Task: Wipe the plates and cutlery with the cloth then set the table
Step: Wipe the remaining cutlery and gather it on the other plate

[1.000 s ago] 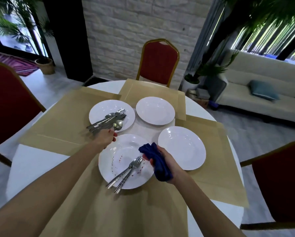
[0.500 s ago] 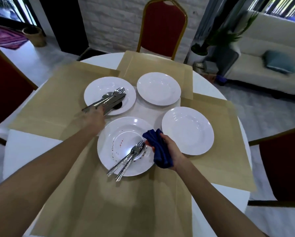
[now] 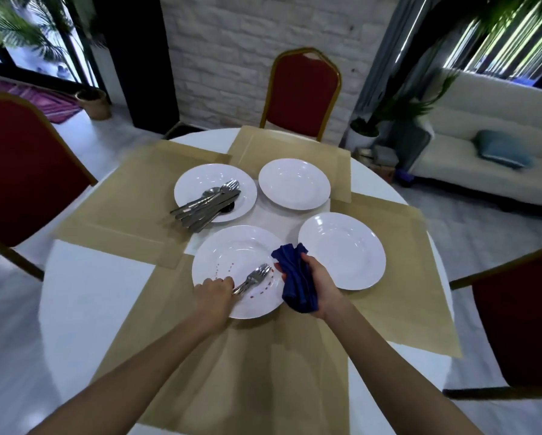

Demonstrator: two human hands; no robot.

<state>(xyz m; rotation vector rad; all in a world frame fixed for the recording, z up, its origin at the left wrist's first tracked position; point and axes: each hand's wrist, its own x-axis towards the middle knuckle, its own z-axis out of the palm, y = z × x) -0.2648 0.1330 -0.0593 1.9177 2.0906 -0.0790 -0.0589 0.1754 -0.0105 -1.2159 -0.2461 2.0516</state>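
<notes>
Several white plates sit on a round white table (image 3: pixel 84 296) laid with tan paper mats. The near plate (image 3: pixel 232 249) carries red specks and two forks (image 3: pixel 254 277). My left hand (image 3: pixel 214 293) grips the forks by their handles over this plate. My right hand (image 3: pixel 318 284) holds a bunched dark blue cloth (image 3: pixel 296 277) at the plate's right rim. The far left plate (image 3: pixel 197 183) bears a pile of cutlery (image 3: pixel 207 205). Two other plates, far plate (image 3: pixel 294 183) and right plate (image 3: pixel 341 251), have nothing on them.
Red chairs with gold frames stand at the far side (image 3: pixel 302 92), the left (image 3: pixel 21 171) and the right (image 3: pixel 520 318). A pale sofa (image 3: pixel 495 164) with a blue cushion and potted plants lie beyond the table to the right.
My left hand left the cutlery pile on the far left plate and came back to the near plate, closing on the fork handles. My right hand keeps the cloth beside that plate.
</notes>
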